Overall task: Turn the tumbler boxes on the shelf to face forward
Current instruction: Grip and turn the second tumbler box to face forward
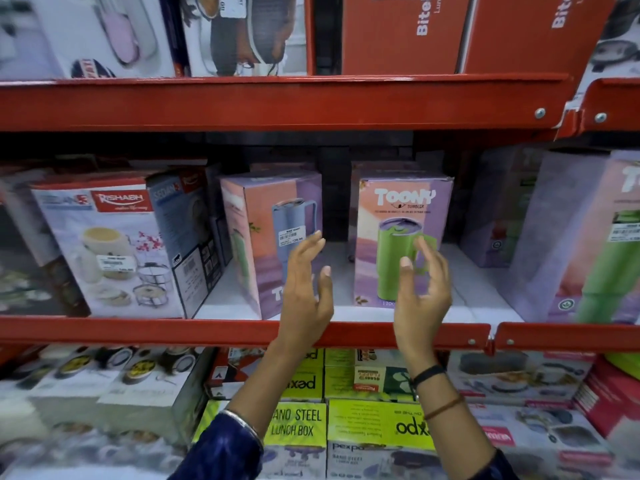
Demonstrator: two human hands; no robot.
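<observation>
Glossy rectangular cardboard tumbler boxes (401, 237) behind two loose, empty hands: left hand (306, 289), right hand (422, 289).

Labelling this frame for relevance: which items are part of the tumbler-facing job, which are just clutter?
Job:
Toony tumbler box, green mug
tumbler box, blue mug
right-hand tumbler box
left hand, right hand, both open

Clutter:
Rishabh casserole box
BiteBox cartons
pexpo lunch boxes

The red shelf (207, 332) carries a casserole box (114, 251), an angled tumbler box (273, 237) and a forward-facing Toony tumbler box (398, 237).
</observation>
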